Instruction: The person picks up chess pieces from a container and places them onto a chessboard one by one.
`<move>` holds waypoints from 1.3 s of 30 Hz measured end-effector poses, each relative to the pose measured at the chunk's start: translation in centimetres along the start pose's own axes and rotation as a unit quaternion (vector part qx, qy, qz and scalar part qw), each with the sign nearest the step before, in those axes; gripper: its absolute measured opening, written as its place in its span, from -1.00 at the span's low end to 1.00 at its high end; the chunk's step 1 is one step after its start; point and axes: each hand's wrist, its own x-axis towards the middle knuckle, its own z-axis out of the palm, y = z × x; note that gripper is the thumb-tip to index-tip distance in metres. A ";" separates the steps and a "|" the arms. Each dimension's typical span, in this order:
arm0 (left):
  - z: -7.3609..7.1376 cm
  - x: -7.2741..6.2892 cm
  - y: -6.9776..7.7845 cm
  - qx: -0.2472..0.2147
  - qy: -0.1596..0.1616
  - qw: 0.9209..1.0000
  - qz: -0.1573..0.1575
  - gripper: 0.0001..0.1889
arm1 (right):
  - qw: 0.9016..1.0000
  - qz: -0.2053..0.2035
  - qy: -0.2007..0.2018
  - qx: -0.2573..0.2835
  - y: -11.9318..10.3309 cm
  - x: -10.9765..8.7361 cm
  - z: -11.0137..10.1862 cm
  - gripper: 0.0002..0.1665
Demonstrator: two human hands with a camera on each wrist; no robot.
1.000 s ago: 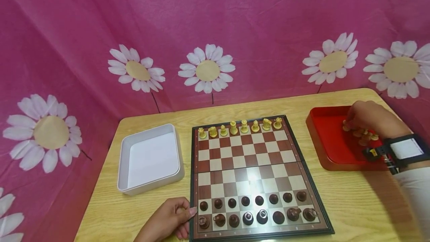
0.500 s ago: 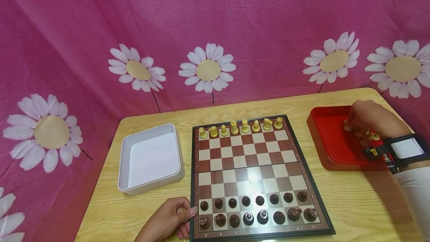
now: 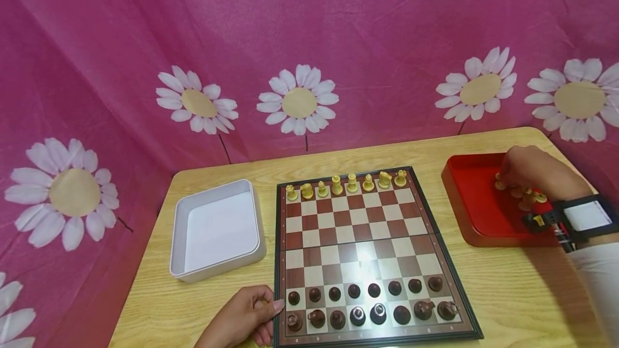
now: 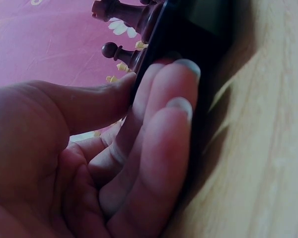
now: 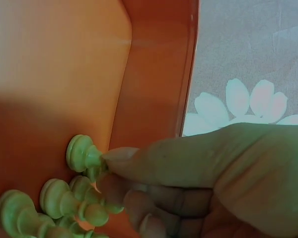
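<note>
In the head view my left hand (image 3: 242,316) grips the near left edge of a chessboard (image 3: 343,234). The left wrist view shows its thumb on the rim and its fingers curled against the board's side and underside. Over at the right, my right hand (image 3: 539,171) reaches into a red tray (image 3: 488,224). Its thumb and fingertip pinch a cream pawn (image 5: 84,154) by the head end. Several more cream pawns (image 5: 57,201) lie in a heap under the fingers, partly hidden by the hand.
Cream back-row pieces (image 3: 337,183) line the board's far side. Dark pawns (image 3: 354,290) and dark back-row pieces (image 3: 379,313) fill the two near rows. A white tray (image 3: 258,230) stands left of the board on the wooden table (image 3: 150,305). A pink flowered cloth (image 3: 377,26) hangs behind.
</note>
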 end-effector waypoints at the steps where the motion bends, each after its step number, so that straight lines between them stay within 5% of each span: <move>1: 0.0 0.0 0.0 -0.001 0.000 1.000 0.001 -0.70 | 1.000 0.000 0.000 0.005 0.0 0.0 0.0 -0.45; 12: -0.1 0.0 -0.2 -0.006 0.000 1.000 0.005 -0.70 | 0.988 -0.020 0.020 -0.149 -1.4 -0.1 -1.0 -0.81; 18: 0.0 0.0 -0.2 -0.009 0.001 1.000 -0.001 -0.70 | 0.969 -0.062 0.068 -0.228 -2.8 -0.7 -1.3 -0.73; 26: 0.0 0.1 -0.1 -0.003 0.003 1.000 -0.007 -0.70 | 0.931 -0.154 0.127 -0.306 -4.7 -1.5 -0.4 -0.91; 34: 0.0 0.0 0.0 -0.005 -0.001 1.000 -0.003 -0.70 | 0.940 -0.140 0.125 -0.284 -6.7 -2.2 0.5 -0.87; 39: 0.0 -0.1 0.1 -0.003 -0.001 1.000 0.001 -0.69 | 0.933 -0.169 0.131 -0.288 -8.2 -2.4 1.5 -0.83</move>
